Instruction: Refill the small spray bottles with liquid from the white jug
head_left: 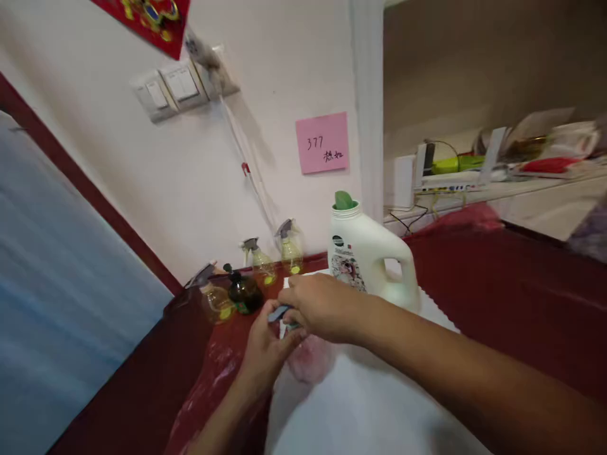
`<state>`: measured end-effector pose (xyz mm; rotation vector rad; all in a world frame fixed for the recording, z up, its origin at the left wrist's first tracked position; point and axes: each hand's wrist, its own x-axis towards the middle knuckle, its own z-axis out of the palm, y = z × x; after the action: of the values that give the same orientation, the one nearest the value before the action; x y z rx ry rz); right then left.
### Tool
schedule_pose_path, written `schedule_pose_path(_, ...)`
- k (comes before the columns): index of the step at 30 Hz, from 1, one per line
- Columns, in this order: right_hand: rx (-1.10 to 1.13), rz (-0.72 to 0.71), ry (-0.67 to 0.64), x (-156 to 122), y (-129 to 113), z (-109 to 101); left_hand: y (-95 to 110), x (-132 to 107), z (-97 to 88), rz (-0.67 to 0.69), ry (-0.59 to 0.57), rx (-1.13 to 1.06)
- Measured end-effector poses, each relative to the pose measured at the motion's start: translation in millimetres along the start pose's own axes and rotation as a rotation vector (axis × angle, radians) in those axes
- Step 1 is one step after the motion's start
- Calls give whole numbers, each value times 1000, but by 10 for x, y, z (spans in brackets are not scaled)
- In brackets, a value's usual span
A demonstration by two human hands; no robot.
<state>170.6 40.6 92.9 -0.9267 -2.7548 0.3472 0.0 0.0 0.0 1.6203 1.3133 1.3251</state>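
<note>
A clear, pinkish spray bottle [310,359] stands on a white sheet, with a blue-grey sprayer head [279,313] at its top. My left hand [266,344] closes round the neck and head from the left. From above and the right, my right hand [318,304] grips the same top, its fingers curled and partly hiding it. Just behind my right hand stands a large off-white detergent jug [379,256], its mouth uncapped with something green [344,201] in it.
To the left behind my hands stand several spray bottles [262,265] and a dark pump bottle [245,292] on a red plastic cover [208,392]. The white sheet [374,404] lies under the jug. A wall with switches [181,83] rises behind; a cluttered shelf [535,170] is at right.
</note>
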Motion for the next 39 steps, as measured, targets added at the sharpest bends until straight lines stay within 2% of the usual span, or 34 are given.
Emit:
schedule_pose_path(2,-5,-4,8,-17,11,-1,36,2,25,4,16,-14)
schedule_pose_path(5,-14,-13,21,-25,29,18,38,12,-11,22,-29,-13)
schedule_pose_path(11,-33,-21,42,-6,44,63,-59,54,-239,-13,-320,-112)
schedule_pose_path(13,-38,-21,46,-5,43,63,-40,51,-236,-51,-349,-152)
schedule_pose_path(16,-42,-23,43,-9,34,55,21,35,-131,-63,-244,-163)
schedule_pose_path(19,-41,-17,35,-16,23,46,64,28,-11,-5,-92,-99)
schedule_pose_path(21,-34,-12,31,-21,24,44,69,28,16,22,-51,-50)
schedule_pose_path(24,-29,-10,31,-25,36,46,41,34,-42,46,-76,23)
schedule_pose_path(26,-33,-13,32,-24,42,50,0,44,-119,57,-142,32)
schedule_pose_path(30,-46,-22,38,-17,39,59,-87,66,-233,-31,-329,-139)
schedule_pose_path(33,-51,-18,43,-15,41,65,-91,53,-203,-86,-347,-219)
schedule_pose_path(36,-47,-19,46,-17,47,63,-26,20,-87,-88,-219,-239)
schedule_pose_path(39,-36,-23,39,-18,44,53,48,6,9,-34,-60,-154)
